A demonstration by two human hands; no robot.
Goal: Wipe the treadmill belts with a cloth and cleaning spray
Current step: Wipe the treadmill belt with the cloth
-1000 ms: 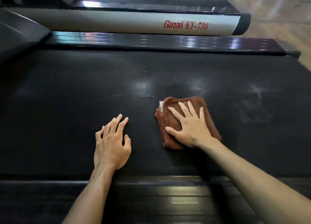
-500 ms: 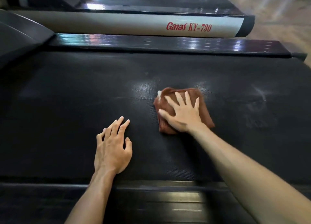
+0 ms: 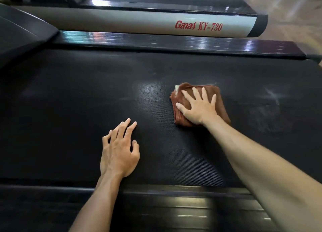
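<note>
Black and bumpy, the treadmill belt (image 3: 69,110) filled most of what I saw, stretching from one side to the other. On it lay a brown cloth (image 3: 221,99), folded flat, a bit to the right of the middle. The right hand (image 3: 198,108) pressed down on the cloth with its fingers (image 3: 196,94) straight and spread wide, so the palm covered much of it. A small white bit showed at the far left corner of the cloth. The left hand (image 3: 118,151) rested flat on the bare belt, nearer to me and well apart from the cloth. Its fingers were spread a little and bent lightly at the tips, and it held nothing. I saw a shiny wet-looking patch (image 3: 149,90) on the belt just left of the cloth. A pale smudge (image 3: 271,96) sat on the belt off to the right. Past the belt ran a glossy dark side rail (image 3: 174,43). Behind that was another treadmill (image 3: 122,21) with a pale side that had red letters (image 3: 198,26) reading "Ganas KY-730". A wooden floor (image 3: 287,9) showed in the far right corner. Close to me, another dark ribbed rail (image 3: 174,207) ran under both bare arms.
</note>
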